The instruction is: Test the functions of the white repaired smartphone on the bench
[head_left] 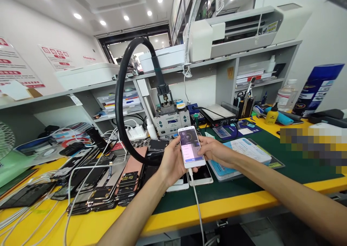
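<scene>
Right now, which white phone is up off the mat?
The phone with the lit screen, in your left hand, a white cable at its bottom edge; the others lie on the green mat.

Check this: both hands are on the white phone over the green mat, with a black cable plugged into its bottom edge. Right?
Not quite: the head view shows a white cable, not black. The left hand and right hand are on the white phone over the green mat.
</scene>
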Motion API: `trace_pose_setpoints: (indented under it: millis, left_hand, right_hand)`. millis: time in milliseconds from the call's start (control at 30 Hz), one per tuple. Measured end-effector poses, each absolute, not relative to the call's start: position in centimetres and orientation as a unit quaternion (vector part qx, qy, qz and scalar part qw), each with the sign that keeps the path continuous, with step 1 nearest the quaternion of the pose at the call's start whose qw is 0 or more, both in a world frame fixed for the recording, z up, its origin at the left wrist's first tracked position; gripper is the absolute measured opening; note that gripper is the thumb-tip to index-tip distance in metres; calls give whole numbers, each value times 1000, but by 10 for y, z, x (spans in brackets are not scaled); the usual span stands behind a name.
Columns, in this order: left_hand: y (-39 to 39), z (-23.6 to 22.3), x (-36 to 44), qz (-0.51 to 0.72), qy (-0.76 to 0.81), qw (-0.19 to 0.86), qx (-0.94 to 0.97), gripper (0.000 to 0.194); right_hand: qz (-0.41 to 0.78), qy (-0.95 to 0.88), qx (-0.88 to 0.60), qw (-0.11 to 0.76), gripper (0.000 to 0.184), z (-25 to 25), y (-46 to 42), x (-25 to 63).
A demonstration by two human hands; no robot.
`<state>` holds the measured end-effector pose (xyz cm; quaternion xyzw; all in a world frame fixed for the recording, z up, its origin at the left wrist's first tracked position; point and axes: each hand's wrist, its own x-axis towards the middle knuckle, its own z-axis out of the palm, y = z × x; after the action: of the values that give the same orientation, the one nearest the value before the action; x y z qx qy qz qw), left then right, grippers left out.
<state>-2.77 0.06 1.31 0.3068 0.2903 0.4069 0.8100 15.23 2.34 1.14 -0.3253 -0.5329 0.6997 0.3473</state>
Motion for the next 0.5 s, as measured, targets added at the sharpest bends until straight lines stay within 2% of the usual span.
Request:
trace_pose_setpoints:
  millis: [500]
  left_hand:
    - [0,13,-28,402,287,811,313,45]
  right_hand:
    - [700,-527,-329,351,54,13,21,151]
